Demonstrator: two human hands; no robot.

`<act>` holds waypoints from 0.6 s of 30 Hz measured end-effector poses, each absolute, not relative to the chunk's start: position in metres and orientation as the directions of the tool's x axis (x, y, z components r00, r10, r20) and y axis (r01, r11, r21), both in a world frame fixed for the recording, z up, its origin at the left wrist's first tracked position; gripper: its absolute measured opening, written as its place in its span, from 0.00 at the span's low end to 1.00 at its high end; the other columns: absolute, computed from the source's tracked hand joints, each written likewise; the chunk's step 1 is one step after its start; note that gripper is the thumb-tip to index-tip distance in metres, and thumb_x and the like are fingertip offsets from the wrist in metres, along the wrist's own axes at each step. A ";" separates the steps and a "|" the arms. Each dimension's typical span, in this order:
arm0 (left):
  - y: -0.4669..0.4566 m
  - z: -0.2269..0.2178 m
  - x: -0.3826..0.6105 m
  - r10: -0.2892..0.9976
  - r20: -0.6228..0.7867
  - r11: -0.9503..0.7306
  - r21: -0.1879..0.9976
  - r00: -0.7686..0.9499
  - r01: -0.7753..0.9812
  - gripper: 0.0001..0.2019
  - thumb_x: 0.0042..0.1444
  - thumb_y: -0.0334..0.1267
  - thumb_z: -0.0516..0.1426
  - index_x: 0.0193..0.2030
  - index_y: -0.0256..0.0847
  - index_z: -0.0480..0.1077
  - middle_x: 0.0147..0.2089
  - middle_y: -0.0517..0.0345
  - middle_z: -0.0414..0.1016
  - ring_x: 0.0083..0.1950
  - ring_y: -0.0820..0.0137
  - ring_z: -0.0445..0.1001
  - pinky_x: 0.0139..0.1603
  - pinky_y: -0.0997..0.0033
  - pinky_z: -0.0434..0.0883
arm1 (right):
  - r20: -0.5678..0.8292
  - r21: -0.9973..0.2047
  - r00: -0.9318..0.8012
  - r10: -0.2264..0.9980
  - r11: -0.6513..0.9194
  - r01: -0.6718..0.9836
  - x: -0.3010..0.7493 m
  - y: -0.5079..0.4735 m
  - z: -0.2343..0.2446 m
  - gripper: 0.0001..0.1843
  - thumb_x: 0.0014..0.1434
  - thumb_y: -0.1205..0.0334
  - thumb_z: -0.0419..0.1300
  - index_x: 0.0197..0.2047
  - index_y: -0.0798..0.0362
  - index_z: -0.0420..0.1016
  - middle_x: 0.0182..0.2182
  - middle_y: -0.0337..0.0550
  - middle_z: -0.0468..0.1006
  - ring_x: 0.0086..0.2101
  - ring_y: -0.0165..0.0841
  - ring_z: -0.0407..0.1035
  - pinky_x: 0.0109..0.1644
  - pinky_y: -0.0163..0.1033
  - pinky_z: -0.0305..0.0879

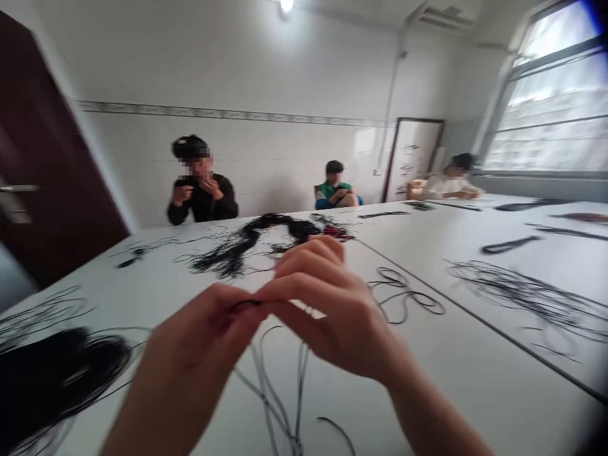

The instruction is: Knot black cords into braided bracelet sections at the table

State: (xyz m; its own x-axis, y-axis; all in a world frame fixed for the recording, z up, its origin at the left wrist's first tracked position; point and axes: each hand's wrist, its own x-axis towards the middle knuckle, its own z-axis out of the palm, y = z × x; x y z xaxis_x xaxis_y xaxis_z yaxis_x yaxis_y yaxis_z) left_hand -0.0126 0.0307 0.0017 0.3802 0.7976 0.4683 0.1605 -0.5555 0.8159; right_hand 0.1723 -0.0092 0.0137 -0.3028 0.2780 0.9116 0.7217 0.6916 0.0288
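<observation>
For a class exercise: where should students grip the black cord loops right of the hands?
Pinch the rightmost bend of the black cord loops from above and the right: it lies flat on the white table, apart from other strands, so fingers can probably reach it without snagging.

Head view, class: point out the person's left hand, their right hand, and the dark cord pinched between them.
left hand [190, 361]: head view, back of the hand
right hand [327, 310]: head view, back of the hand
dark cord [244, 304]: head view, short stretch showing between the fingers
</observation>
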 end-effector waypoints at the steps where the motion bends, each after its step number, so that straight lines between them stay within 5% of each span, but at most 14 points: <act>1: 0.026 0.006 -0.011 0.791 0.492 -0.574 0.803 0.364 0.162 0.05 0.57 0.44 0.63 0.34 0.47 0.75 0.28 0.64 0.75 0.25 0.74 0.66 0.22 0.78 0.63 | 0.914 0.028 -0.301 0.272 0.698 0.716 0.172 -0.008 0.013 0.04 0.66 0.69 0.58 0.40 0.55 0.74 0.32 0.40 0.76 0.37 0.29 0.68 0.50 0.45 0.62; 6: 0.017 0.016 -0.005 0.784 0.449 -0.519 0.853 0.428 0.055 0.07 0.62 0.40 0.59 0.33 0.46 0.74 0.28 0.65 0.73 0.31 0.76 0.68 0.31 0.80 0.68 | 0.908 0.079 -0.341 0.242 0.702 0.708 0.171 -0.008 0.010 0.05 0.64 0.73 0.59 0.40 0.54 0.71 0.32 0.40 0.75 0.38 0.31 0.69 0.48 0.45 0.61; 18: 0.013 0.016 -0.009 0.774 0.437 -0.506 0.862 0.458 0.031 0.09 0.63 0.40 0.57 0.31 0.43 0.71 0.28 0.63 0.66 0.32 0.74 0.64 0.31 0.77 0.65 | 0.912 0.038 -0.323 0.253 0.732 0.681 0.173 -0.008 0.008 0.05 0.64 0.71 0.58 0.40 0.52 0.69 0.33 0.40 0.74 0.38 0.31 0.68 0.47 0.44 0.63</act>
State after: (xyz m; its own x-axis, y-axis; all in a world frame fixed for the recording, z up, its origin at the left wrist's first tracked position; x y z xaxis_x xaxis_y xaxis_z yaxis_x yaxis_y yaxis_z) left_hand -0.0092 0.0135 0.0160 0.4585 0.7737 0.4372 0.0313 -0.5058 0.8621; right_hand 0.1725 -0.0085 0.0083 -0.3231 0.2529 0.9120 0.6805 0.7318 0.0381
